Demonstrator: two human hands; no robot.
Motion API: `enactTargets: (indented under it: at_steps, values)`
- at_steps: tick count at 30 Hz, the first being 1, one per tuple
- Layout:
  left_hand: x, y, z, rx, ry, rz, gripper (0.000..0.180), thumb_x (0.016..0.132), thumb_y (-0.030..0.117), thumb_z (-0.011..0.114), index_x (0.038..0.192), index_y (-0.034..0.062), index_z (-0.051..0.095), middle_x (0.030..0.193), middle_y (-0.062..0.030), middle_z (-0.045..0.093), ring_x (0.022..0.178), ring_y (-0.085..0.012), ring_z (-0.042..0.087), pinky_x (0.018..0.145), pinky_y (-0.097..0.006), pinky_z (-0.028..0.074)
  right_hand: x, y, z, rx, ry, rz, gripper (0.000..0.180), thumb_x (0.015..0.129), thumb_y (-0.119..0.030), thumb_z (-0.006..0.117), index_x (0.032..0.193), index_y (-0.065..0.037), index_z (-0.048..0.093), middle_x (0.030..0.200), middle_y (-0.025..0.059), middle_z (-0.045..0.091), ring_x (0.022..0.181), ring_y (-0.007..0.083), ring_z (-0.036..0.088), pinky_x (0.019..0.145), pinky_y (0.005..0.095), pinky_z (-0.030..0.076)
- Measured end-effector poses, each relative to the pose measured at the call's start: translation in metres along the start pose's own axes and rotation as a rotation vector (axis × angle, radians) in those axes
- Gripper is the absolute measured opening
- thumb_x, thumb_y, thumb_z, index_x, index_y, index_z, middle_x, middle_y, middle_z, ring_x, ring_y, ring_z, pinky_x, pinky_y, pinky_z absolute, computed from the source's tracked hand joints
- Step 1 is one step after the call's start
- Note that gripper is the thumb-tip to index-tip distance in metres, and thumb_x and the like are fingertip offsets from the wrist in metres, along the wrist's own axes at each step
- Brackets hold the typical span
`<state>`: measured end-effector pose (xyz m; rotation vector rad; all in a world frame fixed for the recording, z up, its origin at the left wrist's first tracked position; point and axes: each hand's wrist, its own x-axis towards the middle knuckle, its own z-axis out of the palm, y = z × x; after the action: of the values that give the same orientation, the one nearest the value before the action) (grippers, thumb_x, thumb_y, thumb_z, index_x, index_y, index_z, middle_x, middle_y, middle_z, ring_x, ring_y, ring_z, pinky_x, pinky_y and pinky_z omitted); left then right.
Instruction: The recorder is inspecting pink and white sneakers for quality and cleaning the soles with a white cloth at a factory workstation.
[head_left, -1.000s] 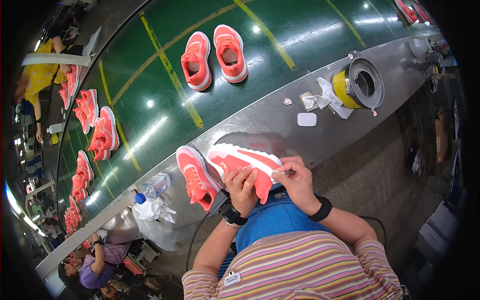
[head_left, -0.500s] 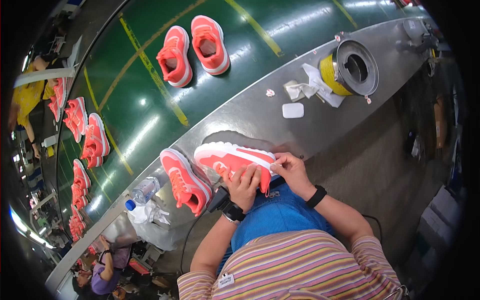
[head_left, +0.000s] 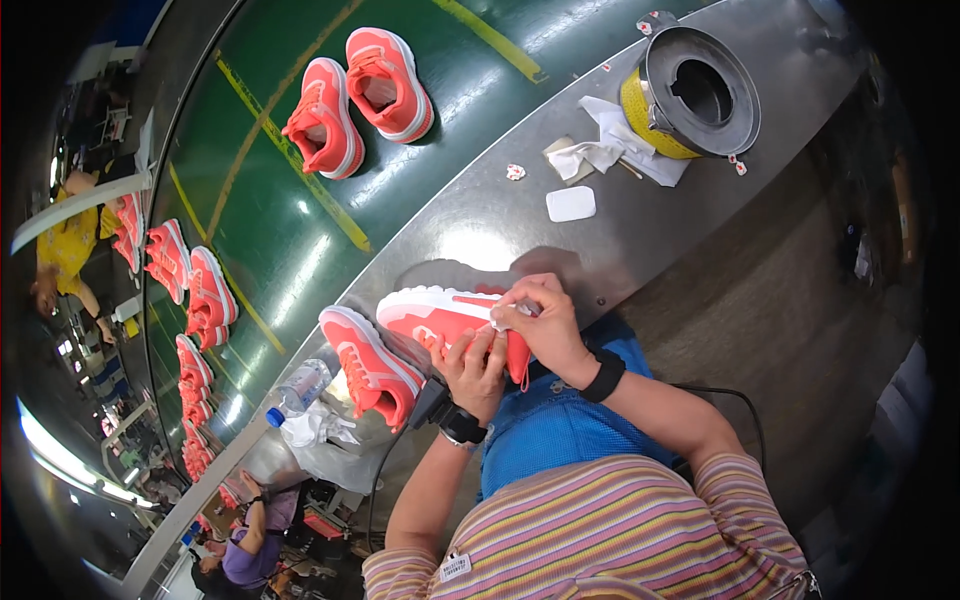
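A coral running shoe (head_left: 430,315) with a white sole lies on its side at the metal bench's edge. My left hand (head_left: 476,368) is closed over its upper near the collar, steadying it. My right hand (head_left: 545,325) pinches a small white wad (head_left: 497,318), perhaps tissue or cloth, against the shoe's side near the sole at the heel end. Just left of it, a second coral shoe (head_left: 368,362) rests upright, slightly apart from my left hand.
A metal ring-shaped container with a yellow band (head_left: 700,95) stands on the bench (head_left: 660,215), beside crumpled white tissues (head_left: 605,140) and a white pad (head_left: 571,204). A water bottle (head_left: 302,386) lies left. The green conveyor (head_left: 270,210) carries several coral shoes. Other people work farther left.
My right hand has moved left from the heel edge onto the shoe's side, and the white wad now shows in its fingers. The left hand keeps its hold. The view has shifted slightly.
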<state>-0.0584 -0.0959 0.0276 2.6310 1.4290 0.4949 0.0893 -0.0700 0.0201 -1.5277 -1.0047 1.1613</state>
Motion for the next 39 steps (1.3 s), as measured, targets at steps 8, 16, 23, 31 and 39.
enactTargets:
  at_steps: [8,16,23,31,39]
  values:
    - [0.0,-0.001,-0.007,0.025,-0.039,-0.009,0.05,0.061,0.005,0.07,0.108,0.0154,0.057,0.113,-0.0013,0.053,0.105,-0.0236,0.046,0.1,-0.051,0.026,-0.013,-0.008,-0.066,0.236,-0.082,0.16,0.014,0.082,0.003,0.058,0.096,0.002,0.061,0.086,0.0044,0.056,0.073,0.0082,0.056,0.064,0.0196,0.046]
    - [0.007,0.001,-0.007,0.018,-0.019,-0.037,0.041,0.068,0.006,0.064,0.107,0.0179,0.057,0.112,0.0008,0.053,0.104,-0.0201,0.047,0.095,-0.052,0.029,-0.017,-0.01,-0.039,-0.082,-0.185,-0.093,0.015,0.074,0.005,0.059,0.087,-0.003,0.061,0.08,0.0109,0.055,0.073,0.0245,0.057,0.064,0.0307,0.046]
    - [0.007,-0.002,-0.013,-0.011,-0.051,-0.003,0.036,0.072,0.015,0.061,0.108,0.0153,0.057,0.114,-0.0011,0.053,0.104,-0.0207,0.047,0.093,-0.051,0.029,0.0,-0.02,-0.015,-0.069,-0.202,-0.282,0.013,0.074,0.005,0.058,0.084,-0.003,0.061,0.081,0.0102,0.055,0.071,0.0221,0.056,0.064,0.0299,0.045]
    - [0.012,-0.002,-0.017,-0.022,-0.149,0.009,0.043,0.073,0.012,0.056,0.116,0.0152,0.054,0.117,-0.0039,0.05,0.107,-0.0224,0.046,0.095,-0.051,0.027,0.015,-0.015,-0.044,0.234,-0.087,0.141,0.008,0.081,0.005,0.057,0.088,0.002,0.058,0.086,0.004,0.054,0.08,0.0092,0.054,0.071,0.0217,0.044]
    - [-0.023,-0.007,-0.003,-0.007,0.002,-0.01,0.04,0.076,0.015,0.058,0.116,0.0179,0.055,0.12,0.0014,0.048,0.11,-0.0183,0.043,0.095,-0.051,0.028,0.019,-0.005,-0.05,0.132,-0.164,0.183,0.009,0.08,0.003,0.058,0.089,0.0,0.058,0.088,0.0042,0.054,0.079,0.0093,0.054,0.069,0.0226,0.045]
